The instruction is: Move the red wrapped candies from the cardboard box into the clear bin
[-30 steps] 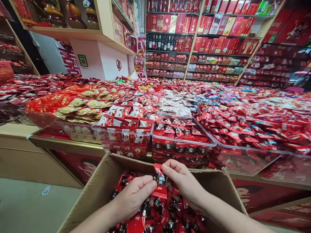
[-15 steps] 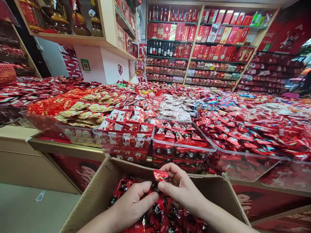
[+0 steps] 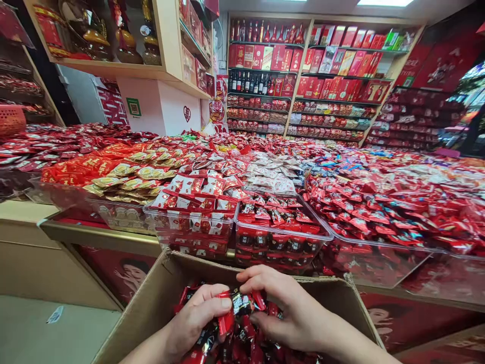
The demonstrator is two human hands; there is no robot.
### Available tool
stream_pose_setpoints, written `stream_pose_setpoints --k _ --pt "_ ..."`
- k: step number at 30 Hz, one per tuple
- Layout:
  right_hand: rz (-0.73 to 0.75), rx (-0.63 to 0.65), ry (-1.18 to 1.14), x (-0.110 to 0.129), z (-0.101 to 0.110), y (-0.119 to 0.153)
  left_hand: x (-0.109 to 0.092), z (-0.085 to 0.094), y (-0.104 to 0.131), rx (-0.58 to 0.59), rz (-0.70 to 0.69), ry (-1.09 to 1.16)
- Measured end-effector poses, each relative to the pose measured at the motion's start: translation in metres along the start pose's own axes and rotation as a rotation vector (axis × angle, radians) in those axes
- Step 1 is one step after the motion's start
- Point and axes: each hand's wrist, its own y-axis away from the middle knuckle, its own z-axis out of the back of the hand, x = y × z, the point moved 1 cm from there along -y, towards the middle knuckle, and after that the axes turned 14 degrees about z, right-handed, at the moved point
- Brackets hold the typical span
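Note:
A cardboard box (image 3: 146,298) stands open in front of me, with red and black wrapped candies (image 3: 242,344) heaped inside. My left hand (image 3: 202,311) is closed, its thumb pressing a red candy wrapper (image 3: 226,323) against the fingers. To its right, my right hand (image 3: 278,308) curves over the heap, thumb and fingers apart. A black-and-red candy (image 3: 242,302) with pale lettering lies between the two hands, near the right fingertips. Directly beyond the box, a clear plastic bin (image 3: 284,233) holds similar packets in stacked rows.
Another clear bin (image 3: 189,217) with white-and-red packets adjoins on the left. Gold packets (image 3: 129,177) and a wide pile of red candies (image 3: 379,207) cover the counter. Wooden shelves (image 3: 308,60) with bottles and red boxes line the back wall. Below left is the floor (image 3: 26,323).
The right hand has let go of the small red packet it pinched up high and has lowered, its fingers spreading. The left hand has moved slightly left and now grips a red wrapper.

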Motion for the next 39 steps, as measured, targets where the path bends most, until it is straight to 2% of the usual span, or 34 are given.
stream_pose_setpoints --k 4,7,9,10,12,14,17,22,27,31,34,36,37,39 --pt "0.164 0.133 0.406 0.018 0.012 -0.002 0.001 0.001 0.002 0.016 0.007 0.049" --pt "0.181 -0.003 0.733 0.026 0.043 -0.01 -0.002 0.002 -0.001 0.021 -0.053 0.092" --pt "0.066 -0.114 0.947 0.022 0.072 -0.021 -0.003 0.003 -0.003 0.013 -0.078 0.116" --pt "-0.021 -0.128 1.049 0.018 0.086 -0.028 -0.003 0.002 -0.005 0.01 -0.076 0.129" --pt "-0.216 -0.061 1.211 0.003 0.111 -0.044 -0.001 0.001 -0.006 0.011 -0.057 0.144" --pt "-0.39 0.072 1.322 -0.016 0.128 -0.06 0.002 0.001 -0.006 0.027 -0.043 0.122" --pt "-0.499 0.209 1.368 -0.045 0.139 -0.079 0.007 0.001 -0.007 0.048 -0.049 0.061" --pt "-0.52 0.282 1.32 -0.077 0.14 -0.088 0.01 0.004 -0.009 0.06 -0.053 -0.036" --pt "-0.542 0.338 1.248 -0.086 0.142 -0.08 0.007 0.002 -0.007 0.056 -0.035 -0.12" --pt "-0.527 0.306 1.169 -0.075 0.144 -0.08 0.008 0.002 -0.007 0.084 -0.013 -0.157" --pt "-0.443 0.196 1.126 -0.046 0.134 -0.083 0.006 0.0 -0.005 0.057 -0.001 -0.14" --pt "-0.33 0.06 0.924 -0.015 0.115 -0.08 0.004 -0.001 -0.005 0.037 -0.002 -0.124" --pt "-0.248 -0.055 0.647 0.001 0.103 -0.076 0.004 -0.001 -0.005 0.029 -0.004 -0.121" --pt "-0.21 -0.205 -0.02 0.034 0.074 -0.061 0.006 0.0 -0.007 0.02 -0.007 -0.132"
